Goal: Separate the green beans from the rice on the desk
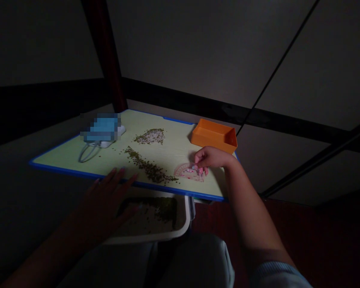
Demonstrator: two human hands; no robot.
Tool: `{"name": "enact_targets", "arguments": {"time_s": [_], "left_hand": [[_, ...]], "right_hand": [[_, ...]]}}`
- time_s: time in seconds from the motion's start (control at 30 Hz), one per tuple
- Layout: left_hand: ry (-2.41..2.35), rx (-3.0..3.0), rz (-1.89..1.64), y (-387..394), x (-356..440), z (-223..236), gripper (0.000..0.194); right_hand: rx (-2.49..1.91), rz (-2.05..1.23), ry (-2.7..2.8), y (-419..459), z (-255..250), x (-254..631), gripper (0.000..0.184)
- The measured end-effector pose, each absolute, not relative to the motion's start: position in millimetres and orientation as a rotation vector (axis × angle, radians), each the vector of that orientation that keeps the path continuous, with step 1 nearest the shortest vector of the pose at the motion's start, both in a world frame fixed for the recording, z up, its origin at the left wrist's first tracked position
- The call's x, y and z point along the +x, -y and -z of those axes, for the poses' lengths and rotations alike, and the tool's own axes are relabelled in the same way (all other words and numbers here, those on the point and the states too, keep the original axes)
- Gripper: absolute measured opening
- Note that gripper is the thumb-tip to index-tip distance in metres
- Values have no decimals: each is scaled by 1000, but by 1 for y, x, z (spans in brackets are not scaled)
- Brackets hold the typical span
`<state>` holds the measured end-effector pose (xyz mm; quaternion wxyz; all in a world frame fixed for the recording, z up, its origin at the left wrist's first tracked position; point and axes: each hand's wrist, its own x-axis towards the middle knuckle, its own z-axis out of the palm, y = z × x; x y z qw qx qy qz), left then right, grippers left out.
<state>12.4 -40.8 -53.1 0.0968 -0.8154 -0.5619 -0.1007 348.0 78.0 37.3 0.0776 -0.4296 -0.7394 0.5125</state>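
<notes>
One blurred blue device (103, 127) sits toward the left end of the board (180, 140), its cable (86, 155) looping beside it; a snag on that loop could drag the device askew. The left hand (108, 194) is spread palm-down at the board's near edge, fingers apart; whether its fingertips press on the edge or hover is too dark to tell. A pale heap (151, 137) of grains lies near the middle of the board, toward its far side. A darker trail (148, 167) slants closer, down to the near edge, where a careless nudge could tip grains over. The bin (184, 224) under that edge might catch some, but those slipping past its right side would probably scatter on the floor (211, 224). On the board's right part, next to the trail's end, is the pink protractor (181, 172), thumb and finger of the right hand (208, 158) pinching it; a loose grip could let it skid. An orange box (214, 138) stands at the board's far right corner, where a stray wrist could shove it off.
</notes>
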Motion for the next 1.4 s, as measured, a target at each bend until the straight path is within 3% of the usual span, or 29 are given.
{"name": "enact_targets", "arguments": {"time_s": [0.6,0.83,0.97,1.07,1.4], "left_hand": [[1569,-2381,356,36,5,67,71],[1535,-2401,402,35,7,64,69],[1578,-2414,406,35,7,63,70],[1595,-2423,380,34,6,65,72],[1580,-2422,378,34,5,65,71]], "right_hand": [[-1231,-1813,2380,-79,-30,346,19],[-1241,-1654,2274,-80,-37,350,15],[-1261,-1519,2218,-80,-35,346,1],[-1270,-1515,2247,-81,-31,343,9],[-1327,-1499,2300,-79,-37,347,4]]}}
